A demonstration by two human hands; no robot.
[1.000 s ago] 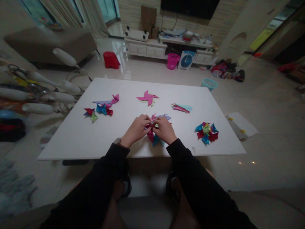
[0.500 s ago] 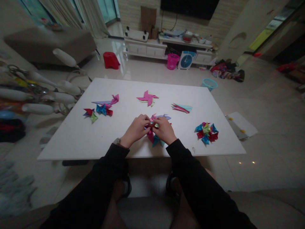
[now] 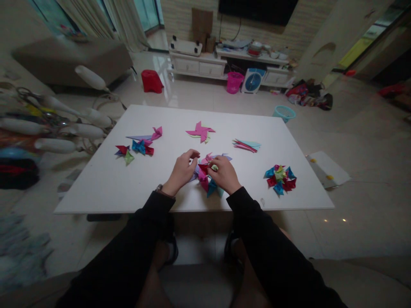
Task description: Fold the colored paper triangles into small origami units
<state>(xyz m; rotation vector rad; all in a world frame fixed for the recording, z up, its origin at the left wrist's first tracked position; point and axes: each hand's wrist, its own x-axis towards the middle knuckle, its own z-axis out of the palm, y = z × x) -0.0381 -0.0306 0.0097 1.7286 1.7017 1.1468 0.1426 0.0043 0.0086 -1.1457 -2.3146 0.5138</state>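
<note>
Close to the table's front edge lies a cluster of folded paper pieces (image 3: 203,182) in pink, purple, blue and pale green. My right hand (image 3: 225,174) pinches a small red folded paper piece (image 3: 203,169) just above it. To the left of the cluster is my left hand (image 3: 183,169), its thumb and fingers apart with nothing visible between them. Its edge is close to a purple part of the cluster; whether they touch I cannot tell. The hands hide some of the cluster's pieces.
On the white table (image 3: 105,188) are a pink and green paper pinwheel (image 3: 201,131), a fan of paper strips (image 3: 246,145), a multicoloured paper flower (image 3: 280,179) at right and loose folded papers (image 3: 141,146) at left. A blue basket (image 3: 284,114) stands behind the right corner.
My left hand has let go of the red paper piece and drawn back left, its fingers opening. My right hand keeps hold of the piece. The whole view has shifted slightly.
</note>
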